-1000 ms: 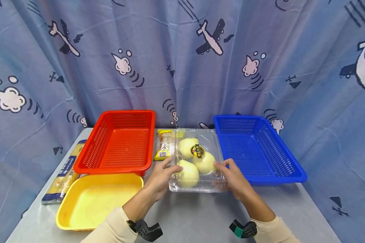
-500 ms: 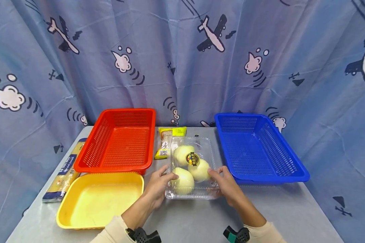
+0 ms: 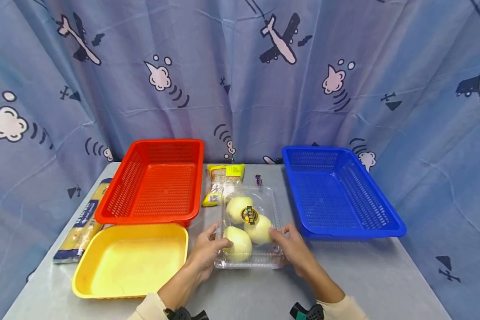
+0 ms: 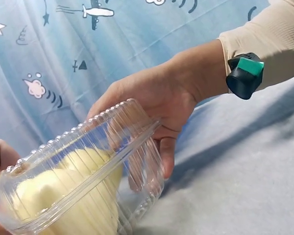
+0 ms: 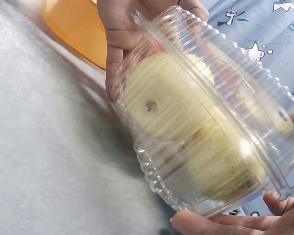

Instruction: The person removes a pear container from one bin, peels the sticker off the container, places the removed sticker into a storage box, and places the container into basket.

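Note:
A clear plastic clamshell box (image 3: 253, 261) with three pale yellow round fruits (image 3: 238, 244) inside and a dark round sticker on its lid is held up in front of me. My left hand (image 3: 205, 249) grips its left side, thumb on the lid. On the opposite side my right hand (image 3: 294, 249) holds it the same way, with the fingers under the edge. The left wrist view shows the box tilted, with the right hand (image 4: 152, 100) behind its clear wall. In the right wrist view, one fruit (image 5: 161, 93) shows a small dark hollow.
A red basket (image 3: 150, 220) and a yellow basket (image 3: 130, 295) stand at left, beside a long pasta packet (image 3: 84, 226). A blue basket (image 3: 354, 232) stands at right. Behind the box lie a yellow snack bag (image 3: 226, 173) and a small purple-wrapped sweet (image 3: 258, 180).
Both hands have brought the box nearer to me and slightly left. The snack bag and the small purple sweet behind it have come into fuller view.

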A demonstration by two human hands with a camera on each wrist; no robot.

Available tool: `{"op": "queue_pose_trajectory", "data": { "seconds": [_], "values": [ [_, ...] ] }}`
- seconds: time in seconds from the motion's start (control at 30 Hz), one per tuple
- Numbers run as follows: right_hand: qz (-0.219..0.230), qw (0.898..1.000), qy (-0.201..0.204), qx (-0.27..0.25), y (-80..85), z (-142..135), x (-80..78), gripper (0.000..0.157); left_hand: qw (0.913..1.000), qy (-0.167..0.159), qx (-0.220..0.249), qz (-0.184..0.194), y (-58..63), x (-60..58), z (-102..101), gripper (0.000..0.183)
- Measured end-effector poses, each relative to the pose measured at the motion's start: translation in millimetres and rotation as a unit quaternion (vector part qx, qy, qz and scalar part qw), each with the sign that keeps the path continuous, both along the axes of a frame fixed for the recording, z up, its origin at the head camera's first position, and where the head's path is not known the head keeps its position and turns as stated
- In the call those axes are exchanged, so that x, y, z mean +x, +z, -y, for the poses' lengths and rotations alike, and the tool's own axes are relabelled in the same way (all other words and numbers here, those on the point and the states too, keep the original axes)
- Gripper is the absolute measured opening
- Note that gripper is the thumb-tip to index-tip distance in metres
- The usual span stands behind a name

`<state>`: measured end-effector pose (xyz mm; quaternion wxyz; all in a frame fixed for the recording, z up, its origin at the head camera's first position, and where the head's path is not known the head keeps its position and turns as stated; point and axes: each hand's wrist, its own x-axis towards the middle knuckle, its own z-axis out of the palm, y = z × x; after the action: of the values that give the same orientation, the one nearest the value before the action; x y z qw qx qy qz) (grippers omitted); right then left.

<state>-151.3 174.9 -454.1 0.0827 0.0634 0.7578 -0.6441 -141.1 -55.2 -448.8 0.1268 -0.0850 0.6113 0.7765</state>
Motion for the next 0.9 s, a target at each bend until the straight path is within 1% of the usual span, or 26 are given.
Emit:
{"op": "queue_pose_trajectory", "data": {
  "seconds": [0.2, 0.4, 0.5, 0.73, 0.9],
  "values": [
    [-0.011, 1.000, 0.003, 0.013, -3.3, 1.8, -0.5, 0.035, 0.9998, -0.007, 0.015, -0.009, -6.7, -0.3, 3.3, 0.090],
    [-0.005, 0.999, -0.009, 0.036, -6.8, 2.6, 0.4, 0.036, 0.9994, -0.033, -0.001, -0.009, -11.8, 0.9, 5.6, 0.094],
    [-0.001, 0.999, -0.015, 0.035, -8.6, 3.5, 0.3, 0.036, 0.9992, -0.040, -0.005, -0.008, -12.6, 1.3, 5.8, 0.094],
    [-0.011, 0.999, -0.022, 0.028, -16.7, 5.9, 2.0, 0.034, 0.9990, -0.038, -0.024, -0.010, -15.1, 3.8, 7.3, 0.095],
    [-0.021, 0.999, -0.031, 0.024, -20.1, 8.4, 4.5, 0.035, 0.9989, -0.038, -0.025, -0.013, -20.4, 6.0, 9.1, 0.094]
  ]
}}
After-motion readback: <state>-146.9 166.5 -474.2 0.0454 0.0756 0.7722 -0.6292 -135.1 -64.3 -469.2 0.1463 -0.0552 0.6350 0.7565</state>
